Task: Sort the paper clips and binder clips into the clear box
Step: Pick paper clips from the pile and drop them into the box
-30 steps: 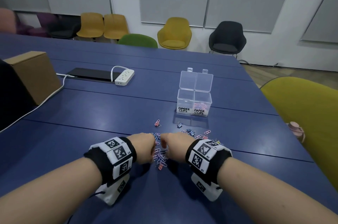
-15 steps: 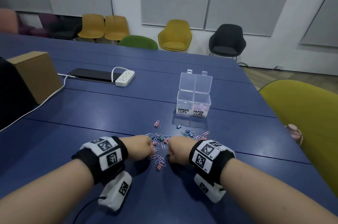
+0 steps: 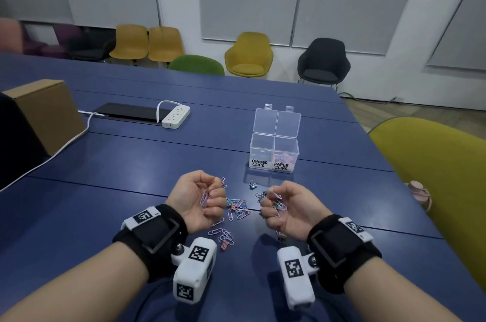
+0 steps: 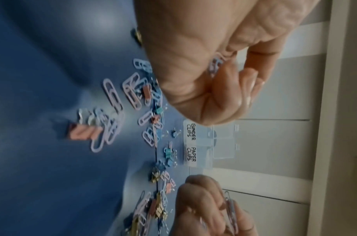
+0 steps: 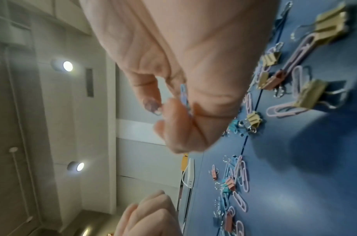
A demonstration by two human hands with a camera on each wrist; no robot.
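Note:
Both hands are turned palm up just above a scatter of pastel paper clips (image 3: pixel 238 212) and small binder clips (image 3: pixel 253 186) on the blue table. My left hand (image 3: pixel 207 196) holds several pink and lilac paper clips (image 3: pixel 204 198) in its curled fingers; the same bunch of paper clips (image 4: pixel 215 66) shows in the left wrist view. My right hand (image 3: pixel 276 203) grips a bunch of paper clips (image 3: pixel 278 204), a blue one of these paper clips (image 5: pixel 184 95) showing between its fingers. The clear box (image 3: pixel 273 141) stands open behind, labelled BINDER CLIPS left, PAPER CLIPS right; the right cell holds clips.
A white power strip (image 3: pixel 175 117) and black tablet (image 3: pixel 131 111) lie far left, beside a cardboard box (image 3: pixel 47 113). An olive chair (image 3: pixel 441 177) stands at the right table edge with a pink item (image 3: pixel 418 190). More chairs line the back wall.
Both hands have lifted off the pile and rolled from palm-down to palm-up, each now holding paper clips. The wrists have spread slightly apart.

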